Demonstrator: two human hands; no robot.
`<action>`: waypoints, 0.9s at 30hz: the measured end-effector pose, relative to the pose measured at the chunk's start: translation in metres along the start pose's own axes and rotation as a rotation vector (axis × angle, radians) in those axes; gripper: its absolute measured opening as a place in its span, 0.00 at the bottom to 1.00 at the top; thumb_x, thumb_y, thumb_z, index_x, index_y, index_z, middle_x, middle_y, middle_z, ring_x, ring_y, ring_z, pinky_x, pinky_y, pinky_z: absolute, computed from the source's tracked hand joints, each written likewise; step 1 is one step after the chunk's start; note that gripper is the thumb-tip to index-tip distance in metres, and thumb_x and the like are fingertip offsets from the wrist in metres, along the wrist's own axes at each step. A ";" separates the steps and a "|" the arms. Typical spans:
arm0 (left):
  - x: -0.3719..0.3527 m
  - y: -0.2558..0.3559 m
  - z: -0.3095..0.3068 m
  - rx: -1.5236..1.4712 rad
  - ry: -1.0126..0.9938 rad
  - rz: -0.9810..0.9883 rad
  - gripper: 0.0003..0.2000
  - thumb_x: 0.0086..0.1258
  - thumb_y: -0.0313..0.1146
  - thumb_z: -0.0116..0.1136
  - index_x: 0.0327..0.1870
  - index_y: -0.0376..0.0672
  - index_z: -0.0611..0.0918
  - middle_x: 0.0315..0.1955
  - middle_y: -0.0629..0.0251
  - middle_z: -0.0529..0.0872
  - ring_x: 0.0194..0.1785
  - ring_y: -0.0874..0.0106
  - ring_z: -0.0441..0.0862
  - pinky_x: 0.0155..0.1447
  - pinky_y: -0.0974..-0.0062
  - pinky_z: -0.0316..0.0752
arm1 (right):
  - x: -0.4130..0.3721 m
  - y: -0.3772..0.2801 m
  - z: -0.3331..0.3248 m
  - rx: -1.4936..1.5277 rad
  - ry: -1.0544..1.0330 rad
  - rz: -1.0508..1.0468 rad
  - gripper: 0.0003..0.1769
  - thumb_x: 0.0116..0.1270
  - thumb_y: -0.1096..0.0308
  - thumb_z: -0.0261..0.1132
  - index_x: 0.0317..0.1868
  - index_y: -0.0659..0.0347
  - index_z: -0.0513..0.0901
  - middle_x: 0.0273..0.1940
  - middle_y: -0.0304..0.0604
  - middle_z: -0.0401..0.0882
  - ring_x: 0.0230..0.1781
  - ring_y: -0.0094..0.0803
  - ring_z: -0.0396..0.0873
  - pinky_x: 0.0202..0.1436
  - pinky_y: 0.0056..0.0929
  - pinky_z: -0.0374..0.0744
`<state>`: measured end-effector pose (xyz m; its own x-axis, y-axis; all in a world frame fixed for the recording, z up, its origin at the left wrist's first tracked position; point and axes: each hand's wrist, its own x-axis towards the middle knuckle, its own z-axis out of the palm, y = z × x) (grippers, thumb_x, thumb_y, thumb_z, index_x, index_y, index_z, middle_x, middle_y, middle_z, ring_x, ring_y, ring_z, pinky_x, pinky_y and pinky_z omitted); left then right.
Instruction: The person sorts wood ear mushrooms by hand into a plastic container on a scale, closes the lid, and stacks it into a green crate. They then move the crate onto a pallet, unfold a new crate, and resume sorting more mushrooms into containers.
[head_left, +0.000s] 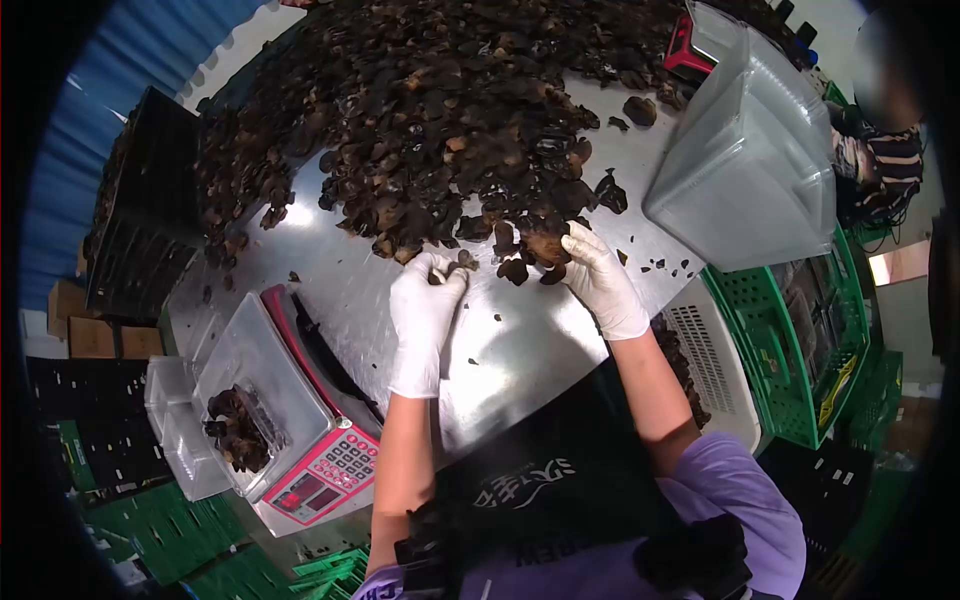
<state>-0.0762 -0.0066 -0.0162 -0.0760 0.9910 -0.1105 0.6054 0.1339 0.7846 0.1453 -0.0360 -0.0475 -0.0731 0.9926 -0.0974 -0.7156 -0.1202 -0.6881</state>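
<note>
A broad heap of dark brown wood ear mushrooms (450,120) covers the far part of the metal table (530,345). At the heap's near edge, my left hand (424,315), in a white glove, has its fingers curled in a pinch on a small wood ear piece (466,261). My right hand (603,285), gloved too, grips a larger brown wood ear mushroom (545,248) between thumb and fingers. Its thumb side is partly hidden by the mushroom. Small dark scraps lie between and beside the hands.
At left, a pink-and-white scale (345,455) carries a clear plastic tub (265,360) with some mushrooms inside. Stacked clear tubs (745,165) stand on the right. Beyond the right edge are a white basket (715,350) and green crates (780,350). Another person's patterned sleeve (885,165) shows far right.
</note>
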 end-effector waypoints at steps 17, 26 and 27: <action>0.066 0.042 0.063 0.523 0.144 0.522 0.12 0.59 0.33 0.65 0.44 0.44 0.85 0.37 0.58 0.85 0.43 0.60 0.84 0.46 0.63 0.79 | -0.085 -0.054 -0.018 -0.604 0.250 0.112 0.05 0.61 0.75 0.69 0.33 0.60 0.79 0.27 0.31 0.78 0.27 0.18 0.75 0.31 0.18 0.73; 0.097 0.034 0.075 0.614 0.039 0.496 0.07 0.59 0.34 0.62 0.35 0.43 0.82 0.32 0.54 0.84 0.39 0.57 0.85 0.43 0.60 0.79 | -0.181 -0.137 -0.021 -1.890 0.306 0.190 0.18 0.47 0.63 0.77 0.39 0.61 0.84 0.25 0.41 0.80 0.27 0.34 0.81 0.33 0.32 0.76; 0.092 0.037 0.072 0.570 0.085 0.494 0.08 0.59 0.36 0.63 0.33 0.42 0.82 0.33 0.56 0.85 0.40 0.56 0.84 0.45 0.61 0.78 | -0.171 -0.130 -0.016 -1.790 0.347 0.124 0.20 0.48 0.61 0.76 0.40 0.60 0.84 0.25 0.40 0.81 0.28 0.33 0.82 0.34 0.31 0.77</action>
<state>-0.0035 0.0895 -0.0410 0.2636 0.9350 0.2373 0.8990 -0.3273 0.2911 0.2626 -0.1902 0.0471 0.2364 0.9568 -0.1692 0.8179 -0.2899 -0.4970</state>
